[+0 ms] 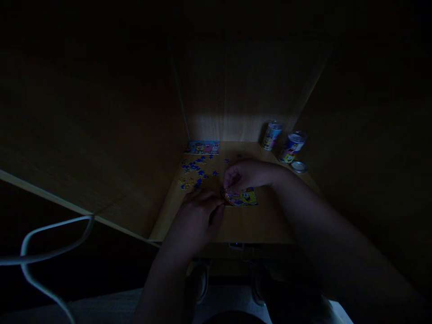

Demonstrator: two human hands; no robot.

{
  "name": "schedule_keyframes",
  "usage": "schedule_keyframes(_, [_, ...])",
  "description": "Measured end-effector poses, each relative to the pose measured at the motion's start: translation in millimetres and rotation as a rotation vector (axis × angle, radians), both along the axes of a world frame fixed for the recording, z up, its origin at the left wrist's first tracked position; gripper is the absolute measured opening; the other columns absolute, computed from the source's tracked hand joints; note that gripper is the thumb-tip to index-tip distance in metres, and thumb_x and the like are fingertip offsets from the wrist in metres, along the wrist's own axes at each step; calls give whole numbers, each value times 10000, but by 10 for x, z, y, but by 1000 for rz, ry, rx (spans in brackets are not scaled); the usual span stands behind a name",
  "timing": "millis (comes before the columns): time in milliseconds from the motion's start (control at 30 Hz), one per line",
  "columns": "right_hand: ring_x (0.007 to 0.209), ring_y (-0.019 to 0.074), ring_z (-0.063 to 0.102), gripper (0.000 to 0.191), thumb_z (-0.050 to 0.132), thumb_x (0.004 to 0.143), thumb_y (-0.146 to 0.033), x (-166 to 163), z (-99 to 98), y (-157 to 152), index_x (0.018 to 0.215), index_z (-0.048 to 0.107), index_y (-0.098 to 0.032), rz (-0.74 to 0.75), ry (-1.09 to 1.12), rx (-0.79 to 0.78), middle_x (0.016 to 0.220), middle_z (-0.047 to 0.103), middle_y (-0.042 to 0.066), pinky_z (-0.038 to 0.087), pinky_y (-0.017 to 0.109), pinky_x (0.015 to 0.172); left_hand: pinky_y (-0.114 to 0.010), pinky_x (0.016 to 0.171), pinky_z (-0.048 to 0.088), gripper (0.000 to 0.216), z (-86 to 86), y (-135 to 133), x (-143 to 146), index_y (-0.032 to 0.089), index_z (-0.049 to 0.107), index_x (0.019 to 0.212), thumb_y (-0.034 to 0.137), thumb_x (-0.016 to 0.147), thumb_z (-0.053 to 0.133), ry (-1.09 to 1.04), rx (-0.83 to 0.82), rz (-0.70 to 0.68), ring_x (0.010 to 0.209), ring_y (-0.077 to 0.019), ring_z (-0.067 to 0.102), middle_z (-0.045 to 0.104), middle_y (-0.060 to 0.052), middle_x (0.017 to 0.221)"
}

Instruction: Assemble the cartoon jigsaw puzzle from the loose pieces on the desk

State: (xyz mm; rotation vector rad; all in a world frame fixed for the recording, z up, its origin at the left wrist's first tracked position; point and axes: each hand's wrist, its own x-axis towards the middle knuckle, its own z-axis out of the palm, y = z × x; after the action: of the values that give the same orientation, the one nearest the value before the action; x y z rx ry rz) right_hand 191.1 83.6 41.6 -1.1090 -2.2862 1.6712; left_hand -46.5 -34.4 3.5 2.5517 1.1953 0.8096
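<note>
On the wooden surface lies a partly assembled jigsaw puzzle (pixel 248 197) with a colourful cartoon picture. My right hand (pixel 245 174) reaches over its upper left part, fingertips pinched on the left side of the puzzle. From the lower left, my left hand (pixel 201 211) comes to the same edge, with thumb and forefinger closed on it. That left edge looks slightly raised between the hands. It is dark, and my fingers cover part of the picture. Loose jigsaw pieces (pixel 193 167), mostly blue and yellow, are scattered beyond my left hand.
A cartoon picture sheet (pixel 202 147) lies at the back left. Two printed cans, a slimmer can (pixel 271 136) and a wider can (pixel 292 147), stand at the back right beside a round lid (pixel 299 167). Wooden panels enclose the surface. A pale cable (pixel 25 249) hangs at left.
</note>
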Motion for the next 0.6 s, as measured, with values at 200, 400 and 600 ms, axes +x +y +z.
schedule_keyframes(200, [742, 152, 719, 238, 888, 788, -335, -21, 17, -41, 906, 720, -215, 65, 47, -39, 827, 804, -13, 533, 287, 717, -494, 990, 551, 212, -3, 3, 1, 267, 766, 1144, 141, 1044, 629, -8, -10, -2, 1078, -261, 703, 773, -35, 1141])
schedule_keyframes(400, [823, 169, 758, 214, 881, 794, -333, -36, -29, -35, 901, 736, -218, 68, 28, -8, 853, 817, -14, 545, 283, 743, -489, 996, 547, 192, 14, -3, 8, 258, 773, 1121, 147, 1042, 637, -3, -10, 7, 1076, -261, 699, 775, -34, 1124])
schedule_keyframes(600, [810, 164, 758, 129, 843, 837, -276, -53, 11, -69, 879, 737, -215, 81, -12, 90, 849, 821, -16, 535, 270, 720, -489, 1003, 549, 203, 23, 1, 12, 268, 773, 1129, 143, 1035, 645, -8, 0, 2, 1076, -262, 702, 778, -29, 1133])
